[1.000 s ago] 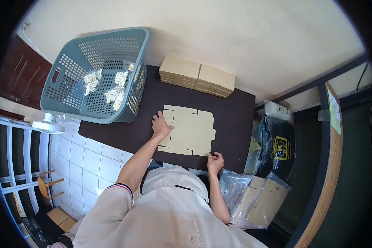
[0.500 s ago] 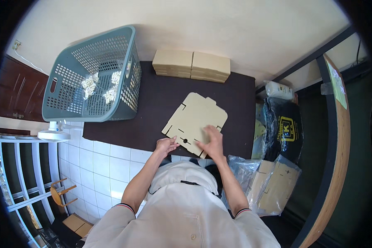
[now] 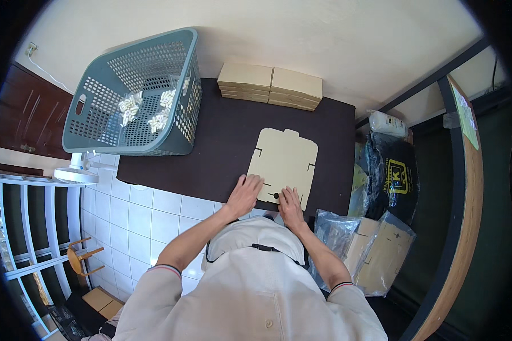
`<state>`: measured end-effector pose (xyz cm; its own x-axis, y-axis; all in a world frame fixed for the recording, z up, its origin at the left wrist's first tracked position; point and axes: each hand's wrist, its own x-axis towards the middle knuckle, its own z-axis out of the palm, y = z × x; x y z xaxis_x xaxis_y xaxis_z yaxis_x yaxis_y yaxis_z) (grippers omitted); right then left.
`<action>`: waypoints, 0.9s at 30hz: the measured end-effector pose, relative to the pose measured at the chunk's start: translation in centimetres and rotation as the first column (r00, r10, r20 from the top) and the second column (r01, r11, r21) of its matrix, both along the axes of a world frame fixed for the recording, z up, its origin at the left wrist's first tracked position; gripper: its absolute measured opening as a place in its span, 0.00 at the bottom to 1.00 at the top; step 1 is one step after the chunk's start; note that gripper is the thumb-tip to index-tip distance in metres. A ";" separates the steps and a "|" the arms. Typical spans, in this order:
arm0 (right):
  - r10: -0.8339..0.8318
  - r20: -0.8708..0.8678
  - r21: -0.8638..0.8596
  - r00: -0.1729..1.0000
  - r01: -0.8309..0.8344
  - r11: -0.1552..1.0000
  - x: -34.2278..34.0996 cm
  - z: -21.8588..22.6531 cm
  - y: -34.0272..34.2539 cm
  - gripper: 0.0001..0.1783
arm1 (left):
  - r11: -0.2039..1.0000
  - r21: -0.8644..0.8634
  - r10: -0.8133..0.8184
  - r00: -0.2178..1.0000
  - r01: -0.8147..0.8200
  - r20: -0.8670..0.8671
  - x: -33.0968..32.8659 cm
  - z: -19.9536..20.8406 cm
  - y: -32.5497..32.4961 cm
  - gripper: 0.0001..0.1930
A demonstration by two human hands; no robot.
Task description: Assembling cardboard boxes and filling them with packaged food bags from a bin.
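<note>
A flat die-cut cardboard box blank (image 3: pixel 284 153) lies on the dark table in front of me. It has slots near its sides, a small round hole by its near edge and a tab at its far edge. My left hand (image 3: pixel 244 193) rests with fingers stretched out over the blank's near left corner. Flat on the near edge, just right of the round hole, lies my right hand (image 3: pixel 291 207), its fingers extended. Neither hand grips anything; both press on the board from above.
Two stacks of folded cardboard boxes (image 3: pixel 270 85) stand against the wall. At the far left of the table (image 3: pixel 222 136) is a grey-green plastic basket (image 3: pixel 128 149) with bags of small pale pieces. Plastic-wrapped cardboard blanks (image 3: pixel 384 256) and a black bag (image 3: pixel 389 176) are on the right.
The cardboard blank has turned from a tilt to nearly square with me and shifted slightly right. My left hand moved from its corner onto its top; my right hand came down flat.
</note>
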<state>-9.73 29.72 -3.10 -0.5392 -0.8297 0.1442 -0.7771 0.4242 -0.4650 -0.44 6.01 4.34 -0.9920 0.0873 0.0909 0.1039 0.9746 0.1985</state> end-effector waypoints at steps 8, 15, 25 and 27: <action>-0.026 -0.060 -0.037 0.998 0.024 0.999 -0.3 0.8 0.8 0.25 | 0.922 -0.296 -0.246 0.968 0.251 0.053 -0.6 -5.4 0.6 0.25; -0.133 0.016 -0.052 0.991 0.134 0.990 -2.2 2.2 2.6 0.26 | 0.988 -0.017 -0.150 0.989 0.151 0.015 -1.9 -5.3 0.3 0.18; -0.321 0.504 0.180 0.802 0.266 0.947 -11.5 2.8 0.9 0.16 | 0.734 0.602 0.130 0.935 -0.315 0.331 -7.4 -4.1 -4.0 0.19; -0.342 0.470 0.198 0.814 0.281 0.939 -11.7 2.6 0.3 0.19 | 0.722 0.597 0.160 0.924 -0.350 0.348 -8.2 -5.1 -4.5 0.21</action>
<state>-21.45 30.01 -0.55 -0.7450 -0.5989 -0.2938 -0.2765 0.6781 -0.6810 -8.69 1.52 -0.73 -0.9611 -0.1568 -0.2273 -0.2758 0.5866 0.7615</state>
